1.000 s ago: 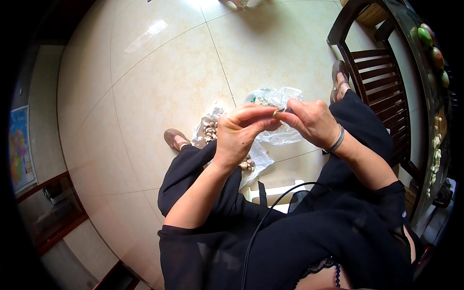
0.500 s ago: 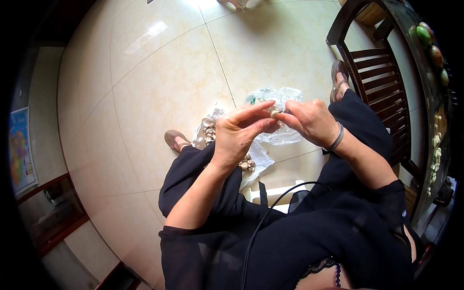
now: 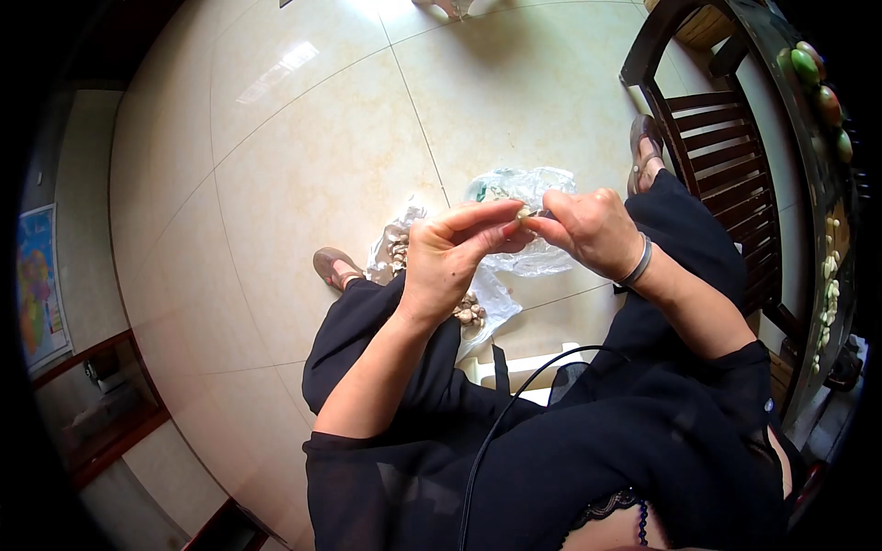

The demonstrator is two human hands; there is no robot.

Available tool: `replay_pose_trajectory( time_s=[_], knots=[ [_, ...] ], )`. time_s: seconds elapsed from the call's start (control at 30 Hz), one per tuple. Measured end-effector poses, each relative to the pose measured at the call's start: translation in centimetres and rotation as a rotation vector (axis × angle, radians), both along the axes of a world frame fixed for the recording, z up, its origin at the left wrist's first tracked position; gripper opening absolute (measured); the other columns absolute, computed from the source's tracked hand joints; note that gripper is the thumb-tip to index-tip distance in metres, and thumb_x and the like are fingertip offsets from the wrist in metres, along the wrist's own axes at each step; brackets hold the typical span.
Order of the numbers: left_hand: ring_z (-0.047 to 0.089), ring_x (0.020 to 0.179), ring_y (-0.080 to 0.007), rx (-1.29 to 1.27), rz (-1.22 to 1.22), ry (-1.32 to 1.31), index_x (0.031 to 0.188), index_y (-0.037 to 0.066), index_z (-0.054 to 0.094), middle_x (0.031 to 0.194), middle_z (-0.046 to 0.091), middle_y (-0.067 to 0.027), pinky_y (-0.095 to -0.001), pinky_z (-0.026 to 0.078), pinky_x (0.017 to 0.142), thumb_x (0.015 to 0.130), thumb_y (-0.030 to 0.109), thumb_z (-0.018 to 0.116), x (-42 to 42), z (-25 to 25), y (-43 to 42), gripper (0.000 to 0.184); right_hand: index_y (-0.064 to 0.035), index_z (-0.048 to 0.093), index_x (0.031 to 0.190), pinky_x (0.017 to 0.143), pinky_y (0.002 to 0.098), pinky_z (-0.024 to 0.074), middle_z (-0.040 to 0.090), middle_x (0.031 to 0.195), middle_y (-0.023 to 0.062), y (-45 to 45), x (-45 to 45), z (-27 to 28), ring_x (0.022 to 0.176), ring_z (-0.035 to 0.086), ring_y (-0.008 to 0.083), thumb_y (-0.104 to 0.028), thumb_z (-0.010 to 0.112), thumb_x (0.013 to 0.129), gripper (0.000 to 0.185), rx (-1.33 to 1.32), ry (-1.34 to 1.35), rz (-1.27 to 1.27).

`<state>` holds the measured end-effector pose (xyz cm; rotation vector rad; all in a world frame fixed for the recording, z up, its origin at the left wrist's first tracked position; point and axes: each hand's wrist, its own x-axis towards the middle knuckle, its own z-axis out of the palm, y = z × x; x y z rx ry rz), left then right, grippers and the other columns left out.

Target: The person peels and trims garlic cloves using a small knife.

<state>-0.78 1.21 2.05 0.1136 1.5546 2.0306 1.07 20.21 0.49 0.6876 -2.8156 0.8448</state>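
Observation:
A small pale piece like a garlic clove (image 3: 524,213) is between the fingertips of both hands. My left hand (image 3: 467,241) pinches it from the left, thumb and forefinger together. My right hand (image 3: 588,230), with a grey band at the wrist, is closed against the piece's right side; a small dark item partly shows in its fingers, too small to name. Below and behind the hands lies a clear plastic bag (image 3: 551,262). Left of it, a white bag (image 3: 499,308) holds several brownish-white bulbs (image 3: 469,310), partly covered by my left hand and forearm.
A dark slatted wooden chair (image 3: 721,147) stands at the right. Beyond it, a dark table edge bears green and reddish fruits (image 3: 806,67) and a row of pale pieces (image 3: 829,275). A white stool (image 3: 524,363) is below me, with a black cable (image 3: 496,422) over my front.
The fingers of my left hand opened a little and closed again on the piece. The piece now looks paler. Both hands stay in nearly the same place.

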Motion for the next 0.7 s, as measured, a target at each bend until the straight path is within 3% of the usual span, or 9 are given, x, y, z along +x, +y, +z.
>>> replay_pose_trajectory(
  time_s=[0.47, 0.53, 0.7],
  knots=[
    [0.062, 0.079, -0.0200, 0.074, 0.088, -0.093, 0.103, -0.007, 0.057, 0.091, 0.063, -0.0158, -0.0283, 0.052, 0.074, 0.080, 0.004, 0.059, -0.23, -0.21, -0.20, 0.026, -0.0060, 0.045, 0.068, 0.040, 0.0319, 0.0423, 0.051, 0.053, 0.0093, -0.10, 0.11, 0.21, 0.044, 0.054, 0.0239, -0.042, 0.054, 0.081, 0.039, -0.004, 0.091, 0.026],
    [0.063, 0.079, -0.0195, 0.055, 0.084, -0.068, 0.103, -0.007, 0.057, 0.090, 0.063, -0.0156, -0.0279, 0.052, 0.074, 0.080, 0.004, 0.059, -0.17, -0.15, -0.11, 0.026, -0.0033, 0.043, 0.073, 0.042, 0.0349, 0.0407, 0.048, 0.053, 0.0137, 0.01, 0.17, 0.59, 0.047, 0.053, 0.0303, -0.033, 0.056, 0.082, 0.033, -0.060, -0.020, -0.048],
    [0.062, 0.079, -0.0173, 0.000, 0.102, 0.006, 0.101, -0.006, 0.058, 0.090, 0.063, -0.0143, -0.0259, 0.051, 0.074, 0.079, 0.001, 0.060, 0.12, -0.29, 0.07, 0.024, -0.0035, 0.043, 0.075, 0.041, 0.0351, 0.0407, 0.048, 0.053, 0.0144, -0.06, 0.13, 0.29, 0.047, 0.053, 0.0300, -0.034, 0.055, 0.083, 0.034, -0.032, -0.033, -0.044]
  ],
)
